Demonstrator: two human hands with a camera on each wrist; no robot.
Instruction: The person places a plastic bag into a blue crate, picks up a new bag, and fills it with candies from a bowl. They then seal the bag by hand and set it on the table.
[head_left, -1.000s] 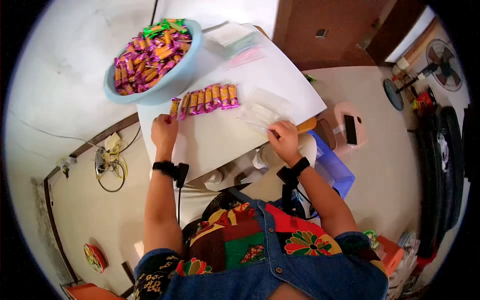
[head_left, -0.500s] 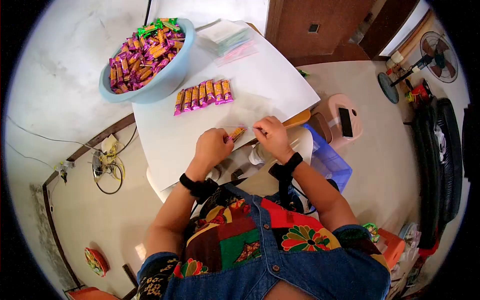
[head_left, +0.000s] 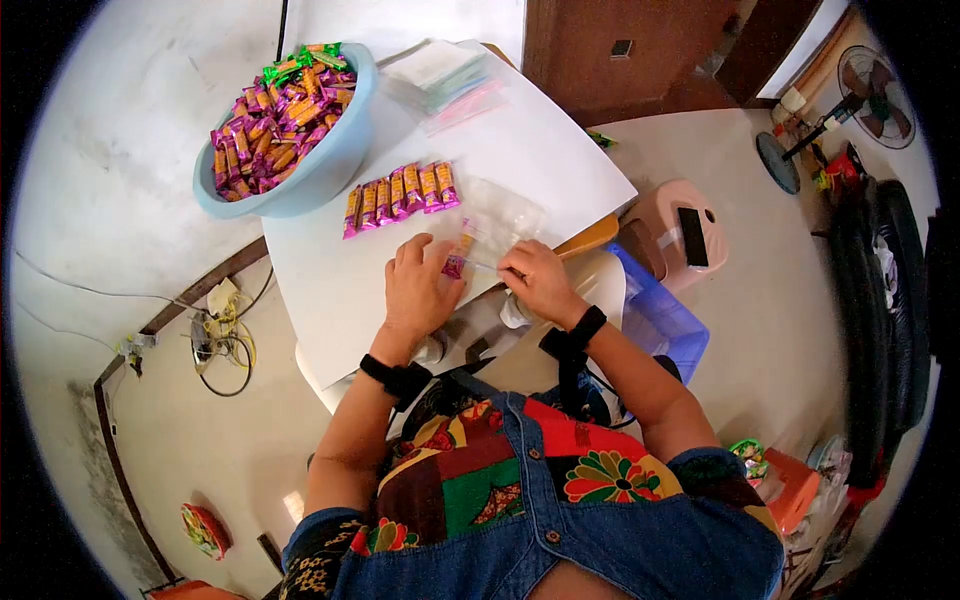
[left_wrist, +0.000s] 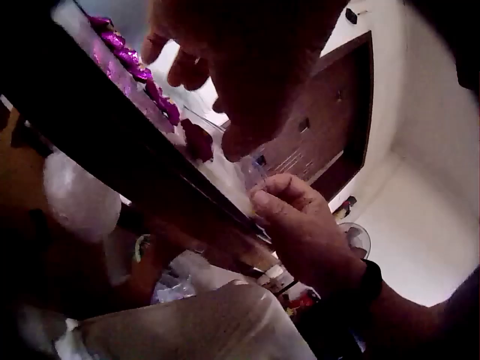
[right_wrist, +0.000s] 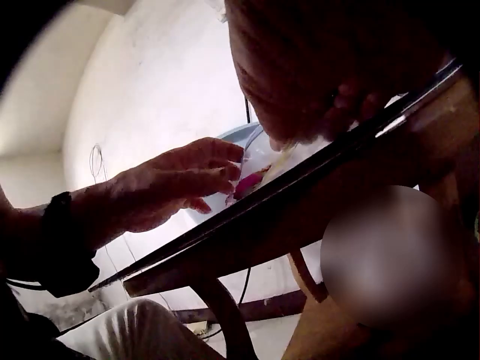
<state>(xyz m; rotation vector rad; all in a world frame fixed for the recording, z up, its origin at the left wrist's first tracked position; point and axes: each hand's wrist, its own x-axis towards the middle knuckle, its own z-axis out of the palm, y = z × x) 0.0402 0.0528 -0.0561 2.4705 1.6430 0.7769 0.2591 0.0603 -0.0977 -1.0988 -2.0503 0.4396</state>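
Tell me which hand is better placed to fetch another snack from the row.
Probably the left hand: it sits nearer the row of snacks, fingers extended, while the right hand pinches the clear bag.

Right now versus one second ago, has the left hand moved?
Yes. In the head view, judged against the blue tub, the left hand has moved rightward, away from the tub, toward the right hand.

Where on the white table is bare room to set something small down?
Two patches of table are free: between packet row, left hand and left edge; between bag pile and clear bag. Crowded: by the bowl, around the right hand and the single packet.
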